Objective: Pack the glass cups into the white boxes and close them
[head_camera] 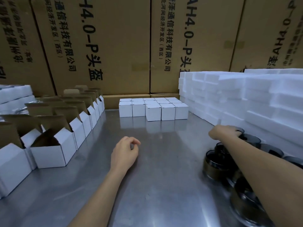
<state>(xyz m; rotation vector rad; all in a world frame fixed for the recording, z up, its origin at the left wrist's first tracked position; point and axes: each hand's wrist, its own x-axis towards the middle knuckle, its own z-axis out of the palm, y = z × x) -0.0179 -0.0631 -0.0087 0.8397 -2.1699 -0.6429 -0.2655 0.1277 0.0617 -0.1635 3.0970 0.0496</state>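
Several dark glass cups (218, 163) stand bunched at the right side of the steel table (164, 177). My right hand (224, 131) reaches over them and its fingers curl round the rim of the farthest glass cup (241, 130). My left hand (126, 153) hovers over the middle of the table, fingers loosely curled, holding nothing. A row of open white boxes (54, 151) with raised brown flaps runs along the left. Several closed white boxes (153, 108) sit packed together at the back centre.
White foam blocks (246, 99) are stacked high along the right, behind the cups. More foam pieces (14, 94) lie at the far left. Large brown cartons (114, 46) form a wall behind the table.
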